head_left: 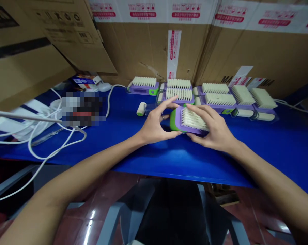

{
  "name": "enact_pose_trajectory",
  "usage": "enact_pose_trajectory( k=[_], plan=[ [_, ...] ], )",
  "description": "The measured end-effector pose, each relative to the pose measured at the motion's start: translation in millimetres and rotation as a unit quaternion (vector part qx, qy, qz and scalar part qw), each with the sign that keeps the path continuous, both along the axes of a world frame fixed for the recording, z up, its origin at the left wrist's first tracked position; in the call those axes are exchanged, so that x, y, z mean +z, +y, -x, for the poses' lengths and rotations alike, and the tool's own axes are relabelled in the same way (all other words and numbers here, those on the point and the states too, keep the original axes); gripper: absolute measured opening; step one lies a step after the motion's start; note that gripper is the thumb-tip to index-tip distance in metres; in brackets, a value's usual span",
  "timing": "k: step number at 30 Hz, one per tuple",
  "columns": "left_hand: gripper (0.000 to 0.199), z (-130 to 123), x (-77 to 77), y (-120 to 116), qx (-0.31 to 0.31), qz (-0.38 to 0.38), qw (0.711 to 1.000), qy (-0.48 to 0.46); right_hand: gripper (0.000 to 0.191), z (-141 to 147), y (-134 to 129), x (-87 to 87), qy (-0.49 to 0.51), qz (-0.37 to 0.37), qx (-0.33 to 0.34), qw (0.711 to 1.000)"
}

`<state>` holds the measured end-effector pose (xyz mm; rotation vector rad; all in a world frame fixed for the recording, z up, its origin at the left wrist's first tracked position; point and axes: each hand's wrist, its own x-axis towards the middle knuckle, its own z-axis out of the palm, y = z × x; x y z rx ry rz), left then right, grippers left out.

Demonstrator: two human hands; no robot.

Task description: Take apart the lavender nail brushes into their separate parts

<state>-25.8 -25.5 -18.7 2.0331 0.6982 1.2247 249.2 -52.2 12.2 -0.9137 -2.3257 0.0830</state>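
Note:
A purple and green brush (pixel 193 119) with off-white bristles is held just above the blue table, bristles facing up. My right hand (pixel 216 128) grips its right part, thumb along the near side and fingers over the far side. My left hand (pixel 155 125) curves round the green left end, thumb at the near corner and forefinger at the far edge. A small white roller (pixel 142 108) with a green end and a transparent part lies on the table just beyond my left hand. Parts of the brush are hidden under my fingers.
Several similar brushes (pixel 219 98) stand in a row along the back of the blue table (pixel 149 160). Cardboard boxes (pixel 143 47) rise behind them. White cables (pixel 44 156) tangle at the left, near a small blue and white box (pixel 85 80). A chair (pixel 110 221) is below.

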Motion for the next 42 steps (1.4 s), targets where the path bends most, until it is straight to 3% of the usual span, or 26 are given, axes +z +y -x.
enact_pose_trajectory(
  k=[4,7,13,17,27,33,42],
  plan=[
    [0.133,-9.1,-2.4,-2.2,-0.027,-0.048,0.998,-0.008,0.113,19.8,-13.5,-0.4,0.153,0.054,-0.025,0.986],
    [0.134,-15.6,-7.0,-5.1,-0.048,-0.073,0.996,0.029,0.108,30.2,-14.5,-8.5,0.211,0.104,0.007,0.972],
    [0.113,3.7,8.2,-0.5,0.024,-0.149,0.981,0.120,0.092,11.4,-1.9,-6.9,0.198,0.104,0.023,0.974],
    [0.106,19.0,21.2,3.8,0.019,-0.173,0.964,0.199,0.080,-2.3,3.2,1.6,0.124,0.087,0.044,0.987],
    [0.110,27.8,32.9,3.8,-0.006,-0.109,0.946,0.304,0.091,5.5,-0.2,-9.2,0.111,0.160,0.047,0.980],
    [0.109,28.8,35.3,5.3,-0.001,-0.078,0.946,0.313,0.093,2.2,5.9,-11.4,0.171,0.187,0.030,0.967],
    [0.106,29.7,39.8,7.3,-0.018,0.007,0.957,0.288,0.055,5.2,8.2,-14.1,0.156,0.119,0.056,0.979]
  ],
)
